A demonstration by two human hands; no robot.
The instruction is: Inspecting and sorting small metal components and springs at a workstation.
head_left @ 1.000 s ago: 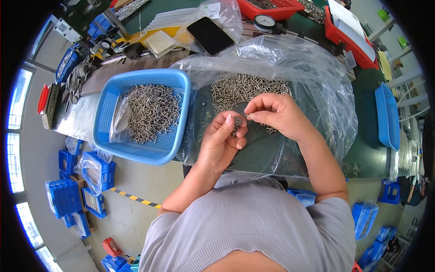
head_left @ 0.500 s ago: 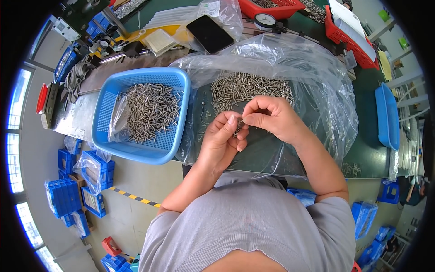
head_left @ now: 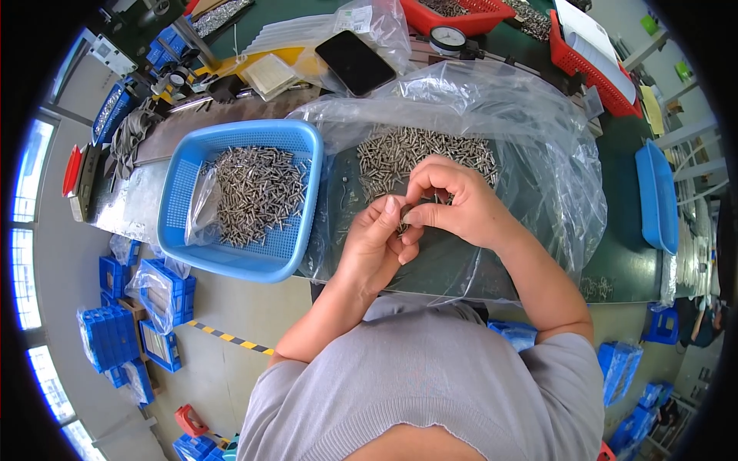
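Note:
Several small metal pins are gathered in my left hand [head_left: 377, 238], whose fingers are curled and thumb pressed on them. My right hand [head_left: 457, 203] meets it from the right, thumb and forefinger pinched at the left fingertips; what lies in that pinch is too small to make out. Just beyond both hands, a heap of metal pins [head_left: 411, 150] lies on a clear plastic sheet [head_left: 538, 177]. To the left stands a blue plastic basket [head_left: 165, 207] with many similar pins [head_left: 257, 188] and a crumpled clear bag [head_left: 202, 207] inside.
Behind the sheet lie a black phone [head_left: 355, 63] and a dial gauge [head_left: 447, 38]. Red baskets [head_left: 573, 65] stand at the back and right, with a blue tray [head_left: 656, 196] at the right edge. Blue crates [head_left: 108, 334] are stacked on the floor at left.
My right hand has shifted slightly left, and its fingers have curled more over the left fingertips. My left hand stays nearly in place.

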